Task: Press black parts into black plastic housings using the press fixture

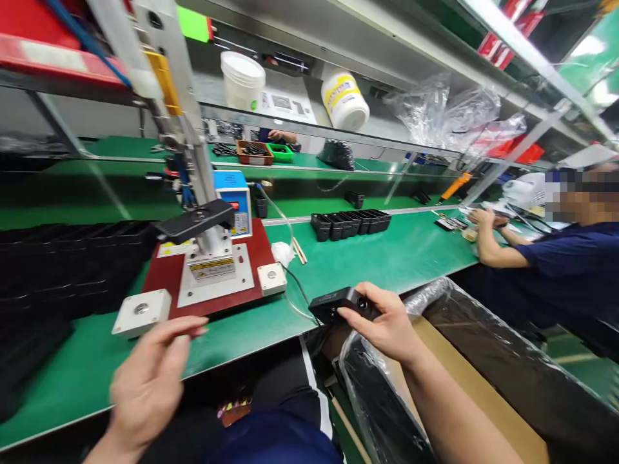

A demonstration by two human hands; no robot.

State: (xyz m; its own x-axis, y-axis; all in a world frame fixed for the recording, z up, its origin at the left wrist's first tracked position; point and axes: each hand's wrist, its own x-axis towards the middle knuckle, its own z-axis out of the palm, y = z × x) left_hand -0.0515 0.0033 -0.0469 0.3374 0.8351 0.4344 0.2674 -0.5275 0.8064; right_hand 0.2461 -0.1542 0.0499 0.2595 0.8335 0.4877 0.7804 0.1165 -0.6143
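Note:
My right hand [387, 322] grips a black plastic housing [333, 305] at its right end, above the bench's front edge. Slightly blurred, my left hand [152, 374] is raised near the front edge with fingers apart and nothing in it. Behind it stands a press on a dark red base [164, 274], with a white button box [142, 310] on the left and a second button box [272, 278] on the right. A black part [196, 221] lies across the press at its lower end.
Black housings [351, 224] stand in a row on the green bench [387, 258]; more are stacked at left [72, 264]. A plastic-lined box [435, 399] is below right. A co-worker [556, 264] sits at right. A shelf [290, 125] holds two white buckets.

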